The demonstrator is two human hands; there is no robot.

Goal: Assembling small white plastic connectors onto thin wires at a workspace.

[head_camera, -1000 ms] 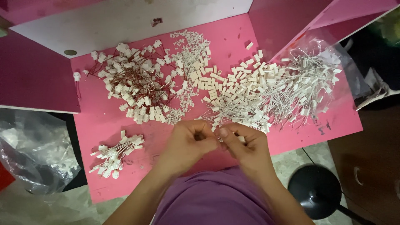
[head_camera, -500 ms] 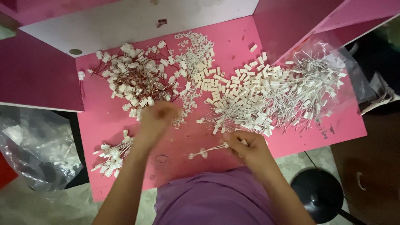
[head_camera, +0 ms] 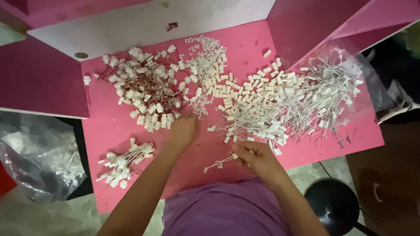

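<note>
Left hand [head_camera: 183, 130]: reached out to 12 o'clock from the body, fingertips down at the near edge of the red-wired pile [head_camera: 142, 89]. The fingers were bunched together over the connectors there; whether they had pinched one could not be told.
Right hand [head_camera: 258, 157]: lay close to the body, at 5 o'clock from the left hand. Its fingers were curled shut on one end of a white lead [head_camera: 218, 164].
White lead: a thin wire with small white plugs, stretched out toward 9 o'clock from the right hand, its free end resting on the pink table [head_camera: 302, 150].
Red-wired pile: white connectors on dark red wires, heaped at 11 o'clock on the table.
Loose housings [head_camera: 227, 89]: small white blocks scattered at 12 o'clock, between the red-wired pile and the white-wired heap.
White-wired heap [head_camera: 297, 105]: a wide tangle of white leads at 1 to 2 o'clock, its far side lying on a clear plastic sheet [head_camera: 350, 65].
Small bundle [head_camera: 122, 162]: a gathered bunch of white leads at 9 o'clock, well apart from both hands.
Plastic bag [head_camera: 37, 157]: crumpled and clear, off the table's left edge at 9 o'clock.
Stool [head_camera: 332, 205]: round and black, on the floor at 4 o'clock.
</note>
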